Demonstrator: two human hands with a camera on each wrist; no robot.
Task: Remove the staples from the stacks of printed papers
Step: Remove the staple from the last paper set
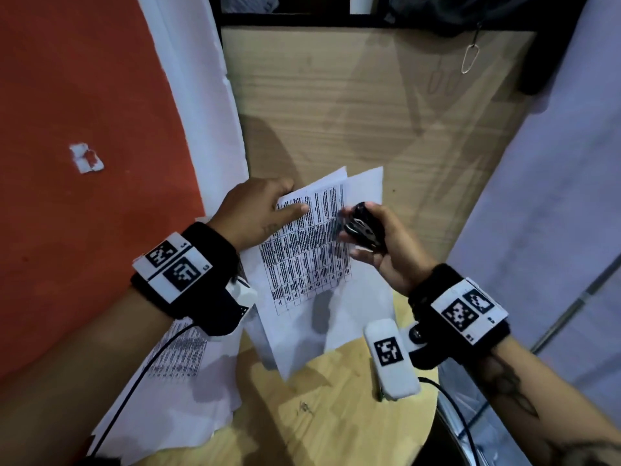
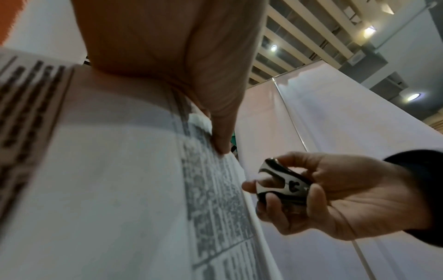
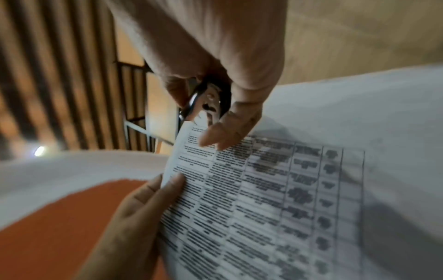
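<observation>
A stack of printed papers [image 1: 302, 264] with a table of text is lifted above the table. My left hand [image 1: 292, 198] pinches its upper left edge, thumb on the front sheet and fingers behind. My right hand [image 1: 376, 230] grips a black staple remover [image 1: 358, 230] with metal claws at the stack's right side. In the right wrist view the staple remover [image 3: 208, 100] sits at the upper corner of the papers [image 3: 263, 199], with the left hand [image 3: 148, 199] pinching just below. No staple can be made out there. In the left wrist view, the left thumb [image 2: 215, 123] presses the papers [image 2: 120, 189] beside the right hand [image 2: 335, 199].
A round wooden table [image 1: 336, 415] lies below. More printed sheets [image 1: 178, 358] lie on its left part. A white oblong device with a black-and-white tag [image 1: 391, 358] stands at its right. A small bent piece of metal [image 1: 304, 406] lies on the wood. An orange wall [image 1: 84, 163] is at left.
</observation>
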